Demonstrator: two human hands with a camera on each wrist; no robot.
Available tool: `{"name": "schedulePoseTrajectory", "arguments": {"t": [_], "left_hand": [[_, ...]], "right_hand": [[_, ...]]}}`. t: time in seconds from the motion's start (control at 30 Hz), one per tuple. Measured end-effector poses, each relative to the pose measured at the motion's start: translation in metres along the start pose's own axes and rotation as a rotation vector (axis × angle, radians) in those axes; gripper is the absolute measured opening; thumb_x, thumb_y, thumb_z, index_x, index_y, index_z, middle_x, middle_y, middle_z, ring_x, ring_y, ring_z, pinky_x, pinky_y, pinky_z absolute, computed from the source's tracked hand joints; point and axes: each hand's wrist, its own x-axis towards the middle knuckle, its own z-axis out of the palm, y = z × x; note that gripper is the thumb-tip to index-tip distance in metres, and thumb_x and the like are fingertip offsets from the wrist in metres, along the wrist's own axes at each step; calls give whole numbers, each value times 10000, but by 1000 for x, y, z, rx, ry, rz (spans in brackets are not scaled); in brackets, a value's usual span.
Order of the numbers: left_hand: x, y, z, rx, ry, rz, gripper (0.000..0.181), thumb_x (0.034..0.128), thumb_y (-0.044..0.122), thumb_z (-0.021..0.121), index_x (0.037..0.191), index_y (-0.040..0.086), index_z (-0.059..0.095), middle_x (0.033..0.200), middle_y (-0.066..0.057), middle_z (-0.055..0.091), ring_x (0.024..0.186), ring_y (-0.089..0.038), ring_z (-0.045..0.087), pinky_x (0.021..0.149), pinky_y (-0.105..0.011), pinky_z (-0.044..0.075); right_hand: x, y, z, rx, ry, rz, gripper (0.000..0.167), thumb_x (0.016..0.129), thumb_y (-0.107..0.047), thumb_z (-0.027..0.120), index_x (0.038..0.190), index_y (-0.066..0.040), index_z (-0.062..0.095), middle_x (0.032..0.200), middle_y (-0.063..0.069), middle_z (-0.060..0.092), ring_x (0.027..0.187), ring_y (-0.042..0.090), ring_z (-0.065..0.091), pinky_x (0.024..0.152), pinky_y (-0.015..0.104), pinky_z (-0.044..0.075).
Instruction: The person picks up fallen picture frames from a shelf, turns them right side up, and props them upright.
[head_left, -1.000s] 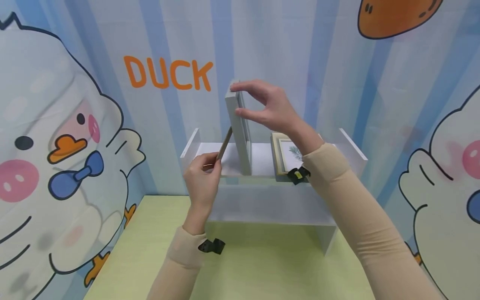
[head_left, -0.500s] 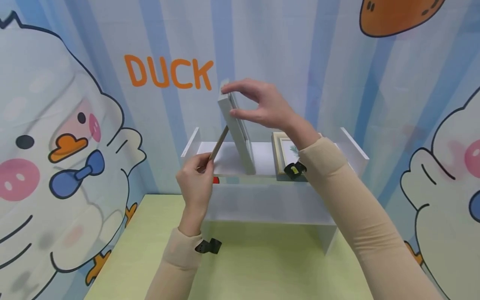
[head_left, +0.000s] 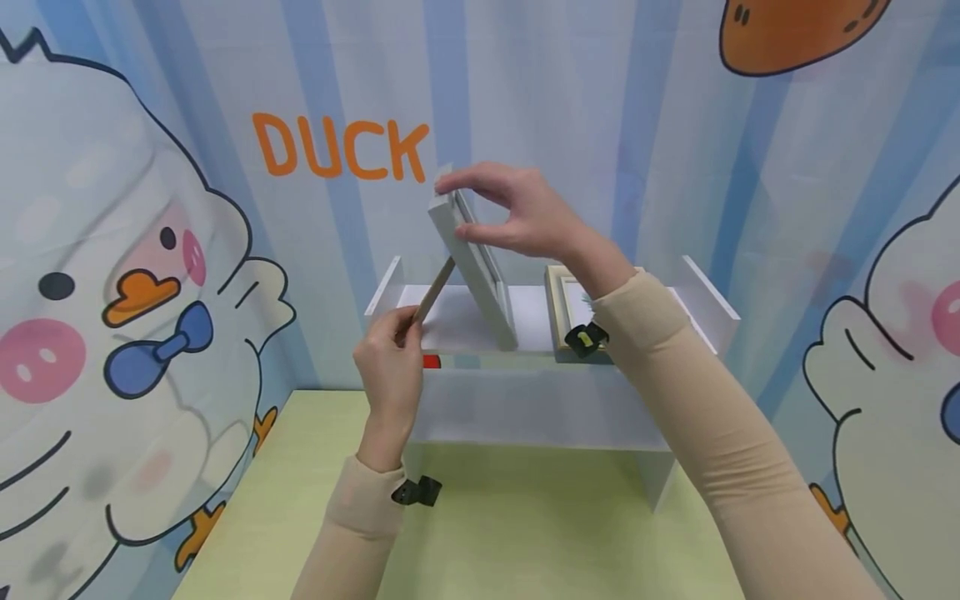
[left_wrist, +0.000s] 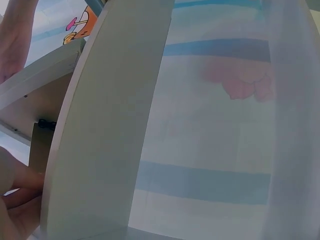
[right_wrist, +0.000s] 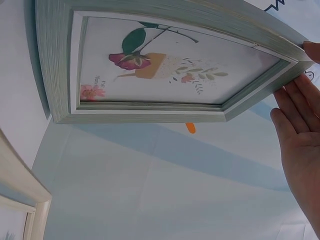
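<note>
A grey-green picture frame (head_left: 480,279) stands tilted on the upper board of a white shelf (head_left: 532,325), its top leaning left. In the right wrist view, the frame (right_wrist: 55,65) shows a pressed-flower picture behind its border. My right hand (head_left: 532,212) grips its top end, thumb on one side and fingers on the other. Behind the frame, the support leg (head_left: 435,290) is swung out, hinged in the left wrist view at a dark fitting (left_wrist: 47,124). My left hand (head_left: 392,362) pinches the leg's lower end near the shelf's front edge; the fingertips are partly hidden.
A second, cream picture frame (head_left: 557,312) lies on the shelf to the right, partly covered by my right forearm. Low side panels (head_left: 705,292) bound the shelf. It stands on a yellow-green table (head_left: 540,533) before a striped curtain (head_left: 555,92) printed with ducks.
From nearly upright, the picture frame has tilted left at the top, my right hand moving with it. My left hand has moved slightly left, and the support leg now spreads wider.
</note>
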Motion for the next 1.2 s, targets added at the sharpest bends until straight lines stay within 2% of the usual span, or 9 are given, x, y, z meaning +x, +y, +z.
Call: {"name": "schedulePoseTrajectory", "arguments": {"t": [0.3, 0.5, 0.6, 0.7, 0.77, 0.93, 1.07, 1.2], "left_hand": [[1, -4, 1, -13, -22, -15, 128, 833, -10, 683, 957, -10, 715, 905, -141, 700, 751, -237, 672, 698, -359, 596], [2, -3, -2, -24, -6, 15, 157, 816, -21, 695, 973, -23, 706, 919, -151, 690, 815, -245, 685, 736, -352, 595], [3, 1, -4, -38, 15, 48, 188, 806, -14, 706, 993, -28, 694, 953, -154, 680, 878, -243, 676, 779, -342, 586], [6, 8, -6, -74, 31, 69, 225, 803, 38, 730, 1019, -9, 691, 989, -134, 679, 924, -221, 663, 808, -313, 578], [8, 13, -7, -125, 22, 62, 251, 800, 76, 746, 1035, 6, 692, 996, -120, 679, 933, -204, 660, 811, -294, 575], [13, 26, -3, -279, -32, -5, 324, 779, 134, 778, 1067, 16, 690, 985, -137, 682, 905, -240, 662, 802, -338, 577], [13, 36, 1, -348, -54, -41, 359, 761, 152, 797, 1068, 2, 686, 975, -162, 666, 896, -281, 658, 795, -390, 576], [13, 44, 7, -352, -76, -38, 366, 770, 187, 792, 1074, 19, 678, 972, -157, 647, 901, -253, 648, 803, -372, 575]], "right_hand": [[1, 1, 4, -42, -8, -7, 448, 839, -137, 717, 1253, -19, 591, 1302, 92, 588, 1282, 146, 485, 1089, 267, 385], [2, 1, 3, -44, -10, -3, 478, 835, -129, 722, 1275, -15, 574, 1331, 98, 570, 1295, 155, 477, 1091, 279, 386], [1, 3, 1, -25, -3, 33, 503, 828, -103, 726, 1294, -15, 558, 1344, 109, 557, 1305, 167, 469, 1098, 261, 372], [-2, 6, -3, 22, 10, 100, 528, 824, -75, 724, 1314, -12, 538, 1361, 119, 542, 1311, 183, 463, 1107, 255, 358], [-3, 9, -6, 49, 23, 160, 535, 828, -72, 719, 1323, -7, 526, 1371, 126, 532, 1313, 190, 462, 1110, 267, 358], [-6, 22, -12, 49, 45, 315, 516, 865, -149, 692, 1334, -25, 516, 1367, 110, 538, 1284, 185, 494, 1084, 284, 396], [-6, 33, -13, 29, 10, 411, 528, 875, -206, 685, 1339, -26, 506, 1347, 130, 551, 1249, 237, 527, 1052, 330, 435], [-5, 45, -11, 27, -41, 498, 556, 884, -222, 673, 1360, -15, 473, 1357, 156, 534, 1251, 268, 521, 1045, 365, 439]]}}
